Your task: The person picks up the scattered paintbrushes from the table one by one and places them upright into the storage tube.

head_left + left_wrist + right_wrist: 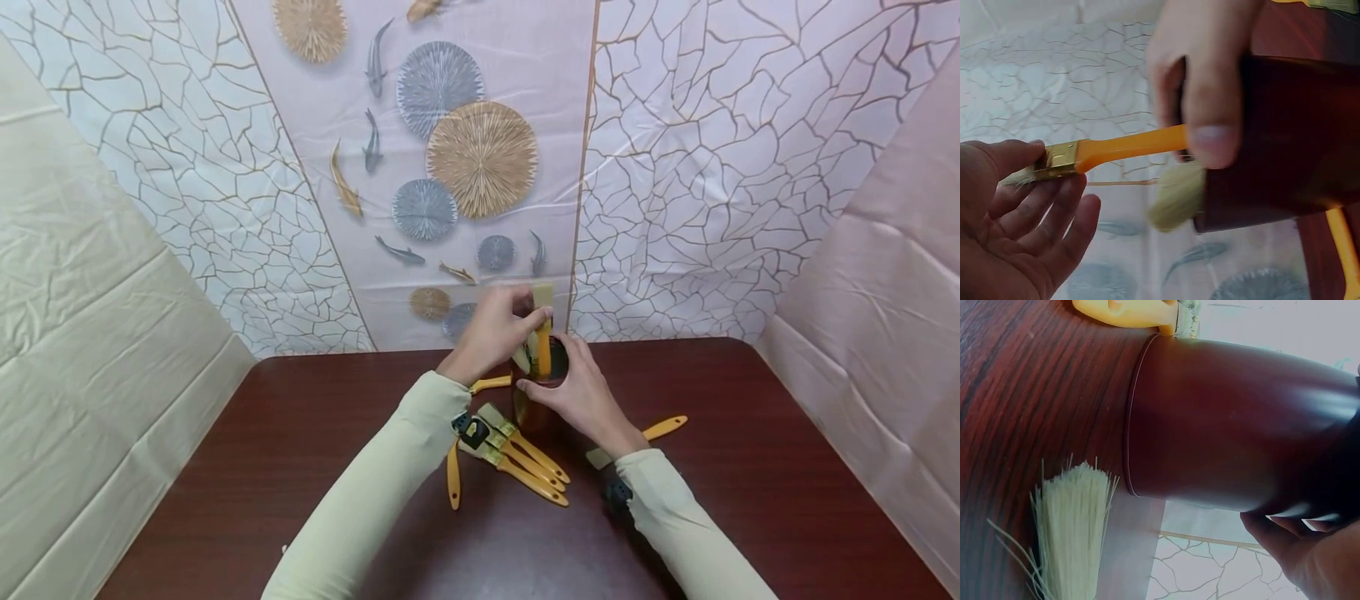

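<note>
In the head view my left hand [493, 327] pinches a paintbrush [545, 354] with a yellow handle, bristles up. In the left wrist view, thumb and fingers hold it at the metal ferrule [1061, 159], the handle's end reaching the mouth of a dark red cup [1285, 144] behind the other thumb. The cup stands upright on the table. My right hand [583, 392] grips it near the rim, thumb on the near side. Pale bristles of another brush [1179, 197] stick out of the cup. The cup's inside is mostly hidden.
Three paintbrushes [534, 471] lie together in front of the cup. One brush [453, 479] lies left of them, another [491, 383] beside the cup's left side. A further brush [666, 427] lies under my right wrist. Patterned cloth [675, 208] hangs behind the dark table [315, 467].
</note>
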`<action>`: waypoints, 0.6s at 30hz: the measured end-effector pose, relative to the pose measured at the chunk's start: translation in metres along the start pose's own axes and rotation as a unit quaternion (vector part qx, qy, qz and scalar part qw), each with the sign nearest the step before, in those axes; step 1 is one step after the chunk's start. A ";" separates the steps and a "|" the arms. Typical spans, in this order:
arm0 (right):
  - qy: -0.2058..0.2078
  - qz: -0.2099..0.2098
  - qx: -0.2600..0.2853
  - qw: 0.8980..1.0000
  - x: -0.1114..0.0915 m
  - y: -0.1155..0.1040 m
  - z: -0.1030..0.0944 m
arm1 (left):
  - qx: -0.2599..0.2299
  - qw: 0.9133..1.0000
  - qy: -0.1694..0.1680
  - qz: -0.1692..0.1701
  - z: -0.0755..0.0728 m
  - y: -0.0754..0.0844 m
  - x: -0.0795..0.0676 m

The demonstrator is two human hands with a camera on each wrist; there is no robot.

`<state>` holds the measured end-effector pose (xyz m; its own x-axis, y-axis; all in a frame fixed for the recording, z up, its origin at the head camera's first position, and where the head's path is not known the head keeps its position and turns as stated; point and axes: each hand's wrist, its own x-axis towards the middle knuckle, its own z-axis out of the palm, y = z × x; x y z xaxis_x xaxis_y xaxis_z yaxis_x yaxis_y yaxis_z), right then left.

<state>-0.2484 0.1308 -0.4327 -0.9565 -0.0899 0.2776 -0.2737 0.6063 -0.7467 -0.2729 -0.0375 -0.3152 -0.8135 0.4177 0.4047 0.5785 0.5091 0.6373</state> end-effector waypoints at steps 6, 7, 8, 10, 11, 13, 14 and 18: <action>0.000 0.000 0.000 1.000 -0.001 0.001 0.000 | 0.036 0.999 -0.014 -0.015 0.012 -0.013 -0.002; 0.000 -0.001 0.001 1.000 -0.001 0.001 0.001 | 0.042 0.999 -0.015 -0.018 0.014 -0.014 -0.003; 0.001 -0.002 0.002 1.000 -0.001 0.001 0.001 | 0.047 0.998 -0.018 -0.023 0.016 -0.015 -0.003; 0.002 -0.005 0.004 1.000 -0.001 0.001 0.000 | 0.057 0.998 -0.027 -0.029 0.019 -0.017 -0.005; 0.002 -0.005 0.004 1.000 -0.001 0.001 0.000 | 0.067 0.997 -0.031 -0.031 0.020 -0.017 -0.005; 0.004 -0.005 0.003 1.000 -0.001 0.001 0.000 | 0.098 0.994 -0.035 -0.031 0.024 -0.017 -0.006; 0.004 -0.005 0.002 1.000 -0.001 0.001 -0.001 | 0.118 0.992 -0.036 -0.030 0.025 -0.017 -0.007; 0.009 -0.008 -0.002 1.000 -0.001 0.001 0.000 | 0.196 0.980 -0.033 -0.024 0.030 -0.018 -0.008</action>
<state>-0.2477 0.1316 -0.4339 -0.9499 -0.0854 0.3007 -0.2887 0.6086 -0.7391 -0.2745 -0.0273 -0.3494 -0.8421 0.4270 0.3295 0.5289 0.7736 0.3491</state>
